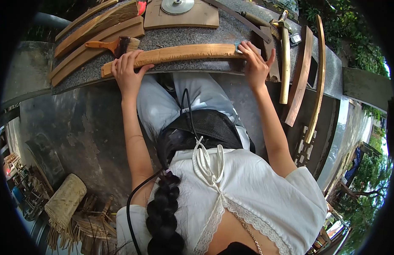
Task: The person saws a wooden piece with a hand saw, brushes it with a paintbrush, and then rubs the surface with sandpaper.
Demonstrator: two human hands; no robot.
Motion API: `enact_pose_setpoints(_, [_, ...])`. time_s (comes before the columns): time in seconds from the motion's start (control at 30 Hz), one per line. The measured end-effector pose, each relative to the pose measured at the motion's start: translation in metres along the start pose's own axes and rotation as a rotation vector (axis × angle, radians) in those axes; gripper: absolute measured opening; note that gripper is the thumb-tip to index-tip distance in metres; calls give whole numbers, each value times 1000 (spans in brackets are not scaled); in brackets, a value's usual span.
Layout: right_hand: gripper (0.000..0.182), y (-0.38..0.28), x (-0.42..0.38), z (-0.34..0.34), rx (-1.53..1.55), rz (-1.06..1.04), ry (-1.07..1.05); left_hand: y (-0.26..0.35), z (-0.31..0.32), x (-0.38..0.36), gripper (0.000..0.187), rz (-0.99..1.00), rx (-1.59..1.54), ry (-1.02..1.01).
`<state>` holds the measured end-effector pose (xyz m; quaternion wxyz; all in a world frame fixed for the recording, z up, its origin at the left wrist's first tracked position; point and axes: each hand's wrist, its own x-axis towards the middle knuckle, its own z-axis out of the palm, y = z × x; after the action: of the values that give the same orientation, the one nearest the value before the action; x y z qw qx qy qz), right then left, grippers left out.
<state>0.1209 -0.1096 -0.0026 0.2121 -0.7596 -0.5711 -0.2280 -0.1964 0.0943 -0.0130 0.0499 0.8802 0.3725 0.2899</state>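
A long, slightly curved wooden strip (186, 53) lies across the grey stone bench, near its front edge, with dark tick-like marks along its lower side. My left hand (129, 72) grips it towards its left end, thumb below and fingers over the top. At the right end, my right hand (255, 63) holds a small bluish piece (238, 46) against the wood, its fingers bent over and partly hiding it. Just behind my left hand rests a paintbrush (116, 44) with an orange handle and dark bristles.
Curved wooden pieces (97, 46) lie at the bench's left. A board (182, 19) with a metal disc (177, 5) is at the back. To the right are a hammer (285, 63), a metal blade (241, 19) and long wooden strips (300, 76) overhanging the front edge.
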Motion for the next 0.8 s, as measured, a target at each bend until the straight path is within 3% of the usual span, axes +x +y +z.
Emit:
enact_pose_setpoints(0.07, [25, 12, -7, -4, -44, 25, 24, 0, 0, -1, 53, -4, 9, 8])
enact_pose_setpoints(0.13, [22, -16, -7, -1, 98, 135, 72, 0, 1, 0, 53, -1, 9, 6])
enact_pose_setpoints(0.27, [21, -103, 16, 29, 278, -7, 72, 0, -1, 0, 53, -5, 11, -8])
enact_pose_setpoints(0.33, [22, -104, 19, 26, 258, -73, 41, 1, -2, 0, 53, 6, 18, -11])
enact_pose_setpoints(0.53, [33, -6, -10, -2, 75, 138, -8, 0, 0, 0, 53, -1, 14, 7])
enact_pose_setpoints(0.63, [29, -43, -5, 16, 203, 268, 114, 1, 1, 0, 53, -3, 16, 14])
enact_pose_setpoints(0.8, [26, -138, 19, 40, 390, -23, 20, 2, -1, -1, 53, -5, 23, 7])
